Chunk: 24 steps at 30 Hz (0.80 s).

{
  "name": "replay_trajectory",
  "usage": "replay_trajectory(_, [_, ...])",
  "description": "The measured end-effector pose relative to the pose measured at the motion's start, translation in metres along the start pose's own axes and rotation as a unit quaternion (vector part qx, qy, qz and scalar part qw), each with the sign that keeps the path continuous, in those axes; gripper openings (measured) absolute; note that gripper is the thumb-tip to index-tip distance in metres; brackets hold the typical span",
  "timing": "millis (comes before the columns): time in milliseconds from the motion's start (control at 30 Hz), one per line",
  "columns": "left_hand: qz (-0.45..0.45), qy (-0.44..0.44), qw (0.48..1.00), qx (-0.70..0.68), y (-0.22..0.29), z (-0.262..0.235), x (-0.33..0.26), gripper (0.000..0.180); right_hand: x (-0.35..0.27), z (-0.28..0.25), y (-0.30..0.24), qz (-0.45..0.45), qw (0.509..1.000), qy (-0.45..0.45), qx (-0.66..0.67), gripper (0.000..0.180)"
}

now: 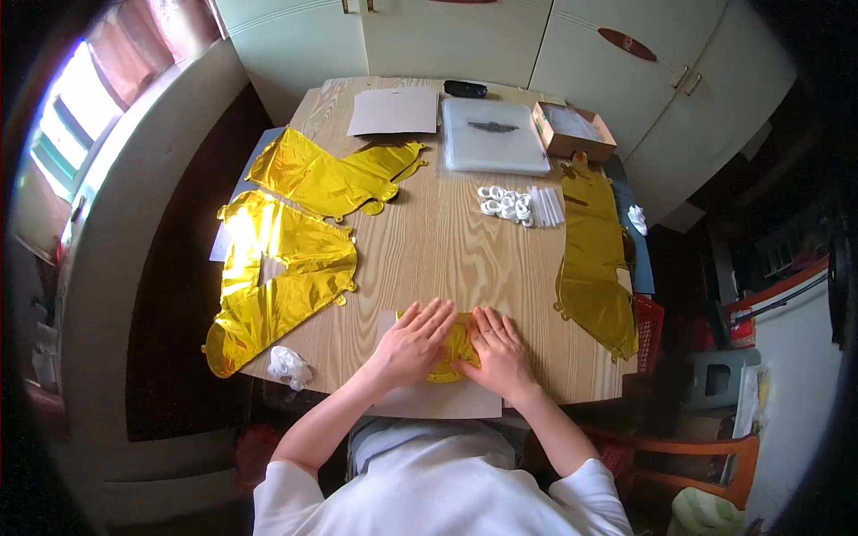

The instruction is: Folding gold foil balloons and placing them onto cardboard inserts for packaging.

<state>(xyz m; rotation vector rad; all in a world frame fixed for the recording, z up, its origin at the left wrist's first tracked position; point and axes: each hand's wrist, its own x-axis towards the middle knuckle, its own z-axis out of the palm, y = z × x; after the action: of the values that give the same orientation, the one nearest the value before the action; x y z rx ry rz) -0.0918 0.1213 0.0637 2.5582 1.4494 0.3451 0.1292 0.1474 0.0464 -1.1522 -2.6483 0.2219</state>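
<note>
Both my hands press on a folded gold foil balloon [440, 370] at the table's near edge. My left hand [418, 338] lies flat across its left part, fingers stretched out. Over its right side rests my right hand [494, 350], fingers extended and the thumb spread toward the middle. Under the foil is a pale grey card sheet [438, 402] that juts past the table edge toward me. My hands hide much of the folded foil.
Flat gold foil balloons lie at left [295, 295], far left [326, 179] and right [592, 259]. White ribbon rolls [508, 205] and clear straws [547, 206] sit right of centre. Behind are grey cards [393, 111], plastic bags [493, 134] and a cardboard box [574, 129]. Crumpled white plastic [290, 367] is near left.
</note>
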Motion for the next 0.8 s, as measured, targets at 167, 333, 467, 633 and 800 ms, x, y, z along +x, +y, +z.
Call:
replay_trajectory(167, [0.026,-0.013,1.000,0.005,-0.004,0.011,0.005,0.063,-0.004,0.000,-0.004,-0.007,0.998,0.063,-0.013,0.069])
replay_trajectory(333, [0.023,-0.023,0.999,0.011,-0.003,0.011,0.003,0.060,-0.037,-0.025,-0.043,-0.131,0.988,0.074,0.045,0.050])
replay_trajectory(467, [0.027,-0.026,0.999,0.009,-0.002,0.009,0.003,0.059,-0.056,-0.014,-0.059,-0.176,0.977,0.114,-0.026,0.028])
replay_trajectory(633, [0.030,-0.038,0.999,0.019,-0.001,0.006,0.004,0.057,-0.067,-0.022,-0.068,-0.169,0.979,0.112,0.006,0.023])
replay_trajectory(800, [0.038,-0.048,0.998,0.012,-0.004,0.006,0.005,0.057,-0.081,-0.076,-0.076,-0.165,0.978,0.096,0.084,0.016])
